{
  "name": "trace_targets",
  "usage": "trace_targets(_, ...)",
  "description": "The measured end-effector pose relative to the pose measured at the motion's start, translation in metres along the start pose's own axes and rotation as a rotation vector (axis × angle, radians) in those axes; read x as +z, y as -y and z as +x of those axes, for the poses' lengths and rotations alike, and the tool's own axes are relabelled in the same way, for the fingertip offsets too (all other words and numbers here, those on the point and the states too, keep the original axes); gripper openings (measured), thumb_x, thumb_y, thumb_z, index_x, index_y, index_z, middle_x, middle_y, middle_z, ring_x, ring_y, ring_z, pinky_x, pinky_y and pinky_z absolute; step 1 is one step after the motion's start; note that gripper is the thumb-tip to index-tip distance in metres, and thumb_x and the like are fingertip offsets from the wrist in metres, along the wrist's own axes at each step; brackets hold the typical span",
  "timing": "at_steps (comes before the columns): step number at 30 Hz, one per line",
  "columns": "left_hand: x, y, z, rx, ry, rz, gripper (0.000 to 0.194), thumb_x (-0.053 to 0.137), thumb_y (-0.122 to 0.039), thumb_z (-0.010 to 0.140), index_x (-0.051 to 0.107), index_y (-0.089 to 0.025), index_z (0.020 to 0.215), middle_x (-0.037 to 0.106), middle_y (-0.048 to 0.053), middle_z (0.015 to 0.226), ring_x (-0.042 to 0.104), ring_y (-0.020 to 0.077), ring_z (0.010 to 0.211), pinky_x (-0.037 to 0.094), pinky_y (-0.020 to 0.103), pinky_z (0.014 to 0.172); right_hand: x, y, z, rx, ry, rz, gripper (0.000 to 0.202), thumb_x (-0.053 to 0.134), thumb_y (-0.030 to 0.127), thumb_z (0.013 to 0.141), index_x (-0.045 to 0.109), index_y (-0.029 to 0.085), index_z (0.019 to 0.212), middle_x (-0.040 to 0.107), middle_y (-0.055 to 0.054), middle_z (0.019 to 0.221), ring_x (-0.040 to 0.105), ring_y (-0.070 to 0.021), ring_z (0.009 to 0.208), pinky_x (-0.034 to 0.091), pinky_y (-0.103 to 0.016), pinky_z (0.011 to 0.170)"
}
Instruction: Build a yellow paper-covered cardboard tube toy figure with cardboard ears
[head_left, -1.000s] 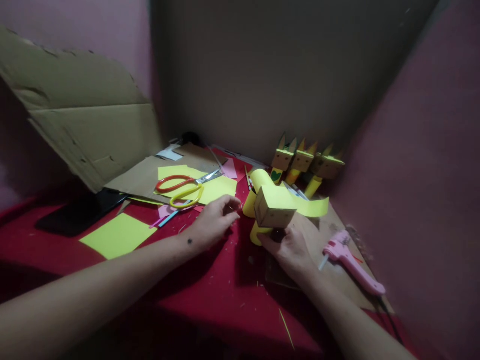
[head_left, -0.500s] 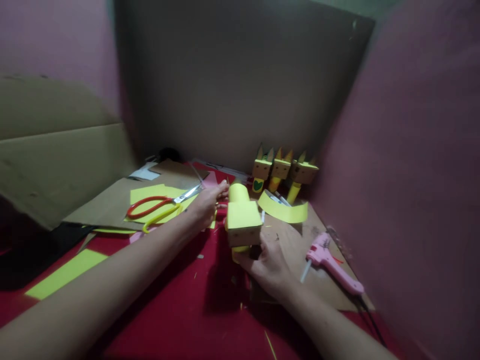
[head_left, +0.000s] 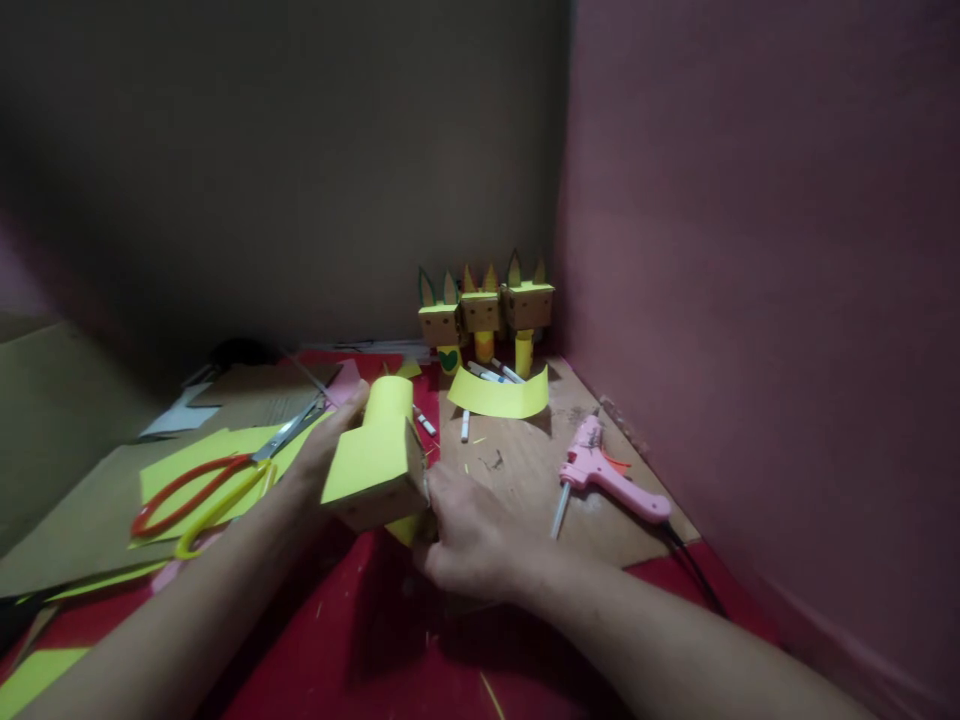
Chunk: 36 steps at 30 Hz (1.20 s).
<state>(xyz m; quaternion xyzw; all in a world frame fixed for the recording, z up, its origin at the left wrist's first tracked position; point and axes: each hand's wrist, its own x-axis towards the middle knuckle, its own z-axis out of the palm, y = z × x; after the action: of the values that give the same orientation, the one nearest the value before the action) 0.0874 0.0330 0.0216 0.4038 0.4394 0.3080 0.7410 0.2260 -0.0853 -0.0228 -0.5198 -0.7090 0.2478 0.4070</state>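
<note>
A small cardboard box figure (head_left: 373,465) with a yellow paper top tilts toward the left. My right hand (head_left: 469,530) is closed around its lower part, where a bit of yellow paper shows below the box. Just behind the box rises a yellow paper tube (head_left: 391,400); I cannot tell whether it stands apart or joins the figure. Beside the tube on the left is my left hand (head_left: 330,430), most of its fingers hidden behind the box. Scissors (head_left: 255,465) with red and yellow handles lie on yellow paper (head_left: 169,470), left of my left hand.
Three similar eared figures (head_left: 484,310) stand at the back near the wall. A curved yellow strip (head_left: 501,395) and several markers (head_left: 465,426) lie before them. A pink glue gun (head_left: 611,475) with a cord rests on a cardboard sheet (head_left: 517,470) at right. Pink wall (head_left: 750,300) rises beside it.
The view has turned right, so the scene sits farther left. The box figure has tilted and moved left in my right hand. My left hand's fingers have become mostly hidden behind it.
</note>
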Motion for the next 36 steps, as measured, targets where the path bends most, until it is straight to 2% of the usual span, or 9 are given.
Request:
trace_targets(6,0.009,0.005,-0.003,0.106,0.019,-0.039,0.04,0.063,-0.055,0.085,0.067,-0.018,0.072,0.064,0.003,0.051,0.056,0.0166,0.041,0.049,0.029,0.048,-0.018,-0.012,0.01,0.091,0.068,0.115,0.041,0.049,-0.007,0.06,0.07,0.021,0.081,0.074,-0.001,0.08,0.068,-0.0204,0.078,0.054,-0.029,0.07)
trace_targets(9,0.006,0.009,-0.001,0.141,0.051,-0.069,0.037,0.063,-0.052,0.086,0.069,-0.016,0.08,0.069,0.005,0.057,0.06,0.0192,0.044,0.05,0.031,0.048,-0.021,-0.015,0.014,0.218,-0.003,0.271,0.038,0.044,-0.003,0.062,0.07,0.021,0.076,0.071,0.001,0.073,0.064,-0.0161,0.065,0.051,-0.025,0.058)
trace_targets(13,-0.003,0.015,0.007,0.203,0.078,-0.124,0.033,0.066,-0.046,0.086,0.07,-0.014,0.094,0.074,0.008,0.071,0.067,0.0221,0.055,0.054,0.033,0.055,-0.025,-0.014,0.02,0.31,-0.148,0.501,0.028,0.052,0.011,0.073,0.072,0.02,0.09,0.072,-0.002,0.084,0.062,-0.0137,0.063,0.05,-0.025,0.057)
trace_targets(17,-0.009,0.019,0.018,0.285,0.071,-0.191,0.029,0.067,-0.039,0.087,0.07,-0.014,0.103,0.077,0.008,0.086,0.07,0.0205,0.066,0.056,0.031,0.061,-0.031,-0.016,0.035,0.367,-0.258,0.61,0.029,0.062,0.028,0.077,0.073,0.017,0.101,0.074,-0.007,0.092,0.065,-0.0172,0.073,0.053,-0.032,0.07)
trace_targets(21,-0.01,0.02,0.02,0.361,0.043,-0.234,0.039,0.065,-0.041,0.089,0.066,-0.016,0.119,0.075,0.012,0.107,0.072,0.0231,0.088,0.058,0.032,0.071,-0.033,-0.014,0.049,0.315,-0.28,0.588,0.048,0.067,0.04,0.08,0.07,0.019,0.122,0.071,-0.01,0.126,0.067,-0.0247,0.107,0.048,-0.043,0.1)
trace_targets(24,-0.006,0.023,0.012,0.4,0.032,-0.26,0.043,0.062,-0.043,0.092,0.061,-0.019,0.128,0.067,0.013,0.131,0.065,0.0251,0.116,0.056,0.034,0.09,-0.032,-0.002,0.05,0.287,-0.239,0.52,0.059,0.063,0.052,0.085,0.062,0.021,0.136,0.058,-0.008,0.147,0.051,-0.0268,0.137,0.036,-0.044,0.116)
trace_targets(26,-0.001,0.025,0.006,0.414,0.054,-0.276,0.042,0.061,-0.043,0.094,0.061,-0.019,0.128,0.063,0.013,0.139,0.056,0.0259,0.13,0.051,0.035,0.102,-0.032,0.01,0.046,0.268,-0.199,0.437,0.058,0.056,0.053,0.09,0.06,0.022,0.138,0.053,-0.006,0.151,0.043,-0.0253,0.144,0.031,-0.041,0.12)
trace_targets(31,0.006,0.025,-0.004,0.447,0.113,-0.292,0.036,0.062,-0.045,0.093,0.068,-0.021,0.119,0.07,0.01,0.128,0.057,0.027,0.129,0.049,0.036,0.107,-0.03,0.024,0.042,0.226,-0.104,0.388,0.051,0.044,0.043,0.098,0.054,0.025,0.144,0.05,0.0,0.153,0.043,-0.023,0.145,0.033,-0.041,0.12)
trace_targets(36,0.006,0.023,-0.01,0.478,0.089,-0.219,0.038,0.065,-0.05,0.09,0.071,-0.019,0.111,0.076,0.01,0.11,0.067,0.0278,0.113,0.054,0.038,0.099,-0.027,0.014,0.043,0.247,-0.155,0.438,0.051,0.045,0.049,0.098,0.056,0.027,0.142,0.051,-0.001,0.152,0.043,-0.0268,0.145,0.033,-0.047,0.12)
